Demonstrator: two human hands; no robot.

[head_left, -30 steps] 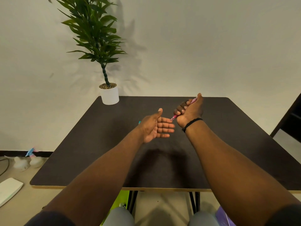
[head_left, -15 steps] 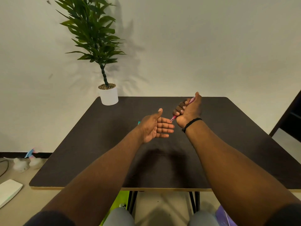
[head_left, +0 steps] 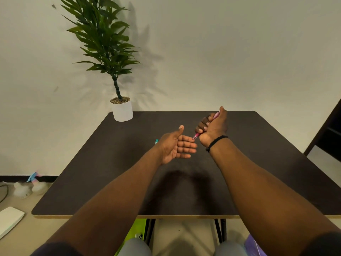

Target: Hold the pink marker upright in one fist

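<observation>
Head view: your right hand [head_left: 212,127] is closed in a fist around a pink pen [head_left: 196,135], thumb raised along the barrel; the pen's lower tip projects from the bottom of the fist and points toward your left hand [head_left: 175,145]. Your left hand is open, palm turned sideways, fingers straight and together, thumb up, holding nothing. The pen tip is at the left index fingertip; contact cannot be confirmed. Both hands are positioned above the middle of the dark table [head_left: 258,163]. A black wristband [head_left: 215,142] sits on your right wrist. A small teal object [head_left: 156,141] shows just behind the left hand. A potted plant [head_left: 121,109] stands on the table's far left corner, against the wall.
</observation>
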